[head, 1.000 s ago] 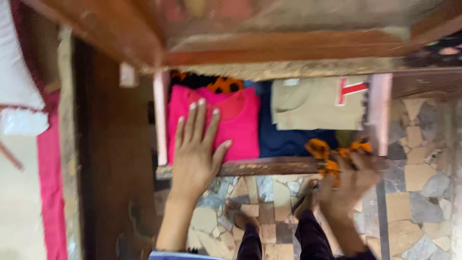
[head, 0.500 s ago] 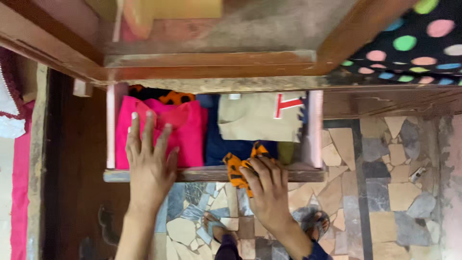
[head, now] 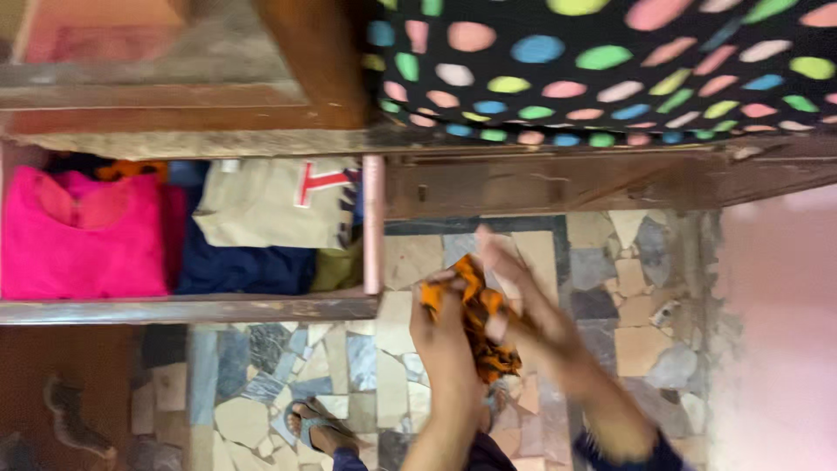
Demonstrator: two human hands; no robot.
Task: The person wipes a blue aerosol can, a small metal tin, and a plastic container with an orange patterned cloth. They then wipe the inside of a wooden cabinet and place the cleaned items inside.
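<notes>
— Holding what, those hands at lower centre?
— Left hand (head: 443, 327) and right hand (head: 523, 296) both grip an orange-and-black cloth (head: 478, 321), right of the open drawer (head: 373, 227).

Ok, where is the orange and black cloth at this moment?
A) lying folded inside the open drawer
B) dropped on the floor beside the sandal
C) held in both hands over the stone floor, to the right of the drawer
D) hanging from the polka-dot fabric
C: the left hand and right hand both grip the orange and black cloth above the stone floor, clear of the drawer.
</notes>
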